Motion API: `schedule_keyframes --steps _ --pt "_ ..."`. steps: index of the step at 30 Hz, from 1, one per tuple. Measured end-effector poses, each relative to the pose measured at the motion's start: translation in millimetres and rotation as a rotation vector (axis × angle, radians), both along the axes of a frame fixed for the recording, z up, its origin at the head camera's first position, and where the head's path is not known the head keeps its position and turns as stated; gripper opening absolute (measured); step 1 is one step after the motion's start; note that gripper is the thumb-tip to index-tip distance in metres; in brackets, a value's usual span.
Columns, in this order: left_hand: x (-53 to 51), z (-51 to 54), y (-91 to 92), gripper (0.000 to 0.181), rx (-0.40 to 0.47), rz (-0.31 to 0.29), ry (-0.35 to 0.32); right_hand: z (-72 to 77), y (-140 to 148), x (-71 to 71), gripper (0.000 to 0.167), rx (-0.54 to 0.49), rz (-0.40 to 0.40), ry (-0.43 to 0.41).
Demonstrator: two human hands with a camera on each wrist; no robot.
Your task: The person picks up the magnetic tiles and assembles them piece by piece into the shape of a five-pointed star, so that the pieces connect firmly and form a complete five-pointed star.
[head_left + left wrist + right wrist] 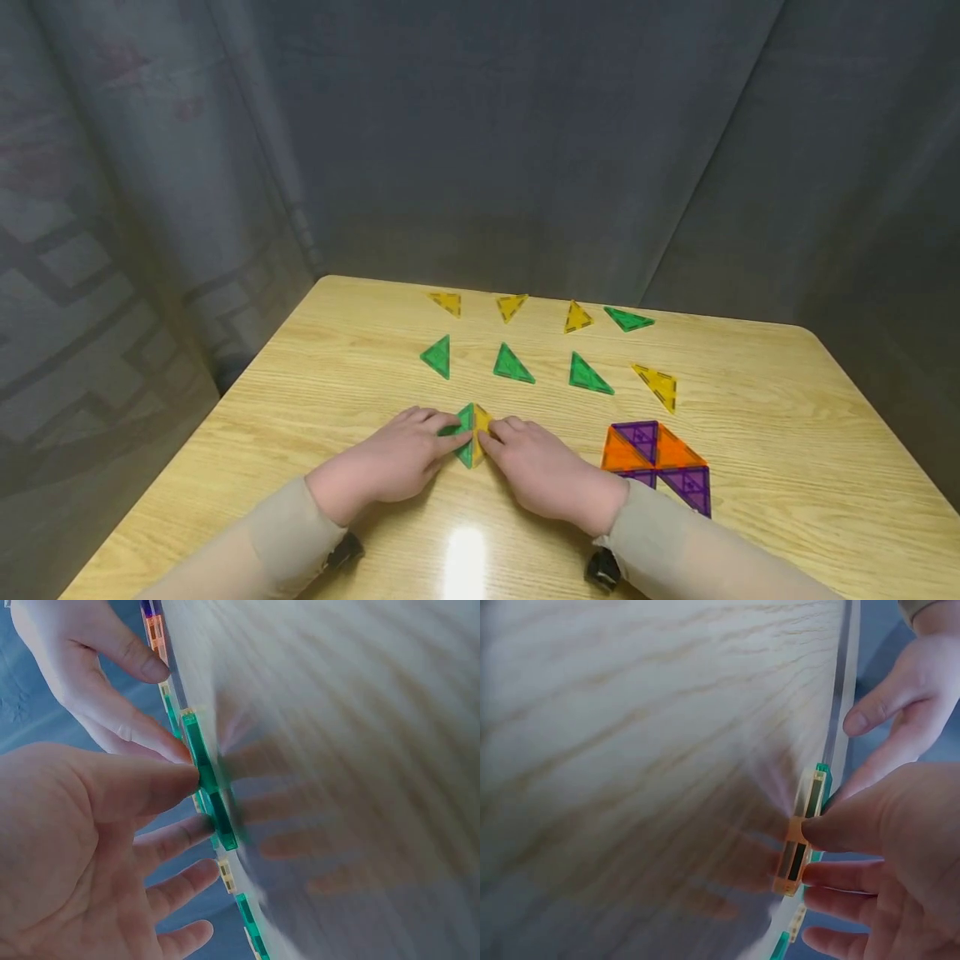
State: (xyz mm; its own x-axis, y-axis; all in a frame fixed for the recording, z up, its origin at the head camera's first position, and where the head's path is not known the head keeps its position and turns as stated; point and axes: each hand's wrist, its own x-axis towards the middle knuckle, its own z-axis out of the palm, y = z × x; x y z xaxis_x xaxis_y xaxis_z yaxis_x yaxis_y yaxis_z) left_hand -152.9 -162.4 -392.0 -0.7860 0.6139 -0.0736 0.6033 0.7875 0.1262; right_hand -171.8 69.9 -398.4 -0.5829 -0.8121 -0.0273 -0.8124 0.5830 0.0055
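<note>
At lower centre of the frame, the left hand, outer fingers loose, lightly pinches a translucent green plastic triangle; the right hand likewise pinches a translucent yellow plastic triangle, apparently to align their adjoining edges.

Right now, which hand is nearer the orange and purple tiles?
Right. The right hand is just left of the orange and purple tiles; the left hand is farther left.
</note>
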Motion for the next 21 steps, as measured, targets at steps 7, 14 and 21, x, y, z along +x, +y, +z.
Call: schedule_keyframes --steps 7,14,21 --pt "-1.3 7.4 0.4 0.046 -0.006 -0.019 -0.024 3.3 2.4 -0.4 0.050 0.001 0.020 -0.022" --pt "-25.3 28.2 -22.1 0.048 0.100 0.044 -0.006 23.2 21.7 -30.5 0.049 -0.151 -0.078 -0.103" --pt "-69.6 44.6 -47.1 0.054 0.002 0.222 -0.052 42.0 45.0 -83.1 0.052 -0.165 -0.256 -0.247"
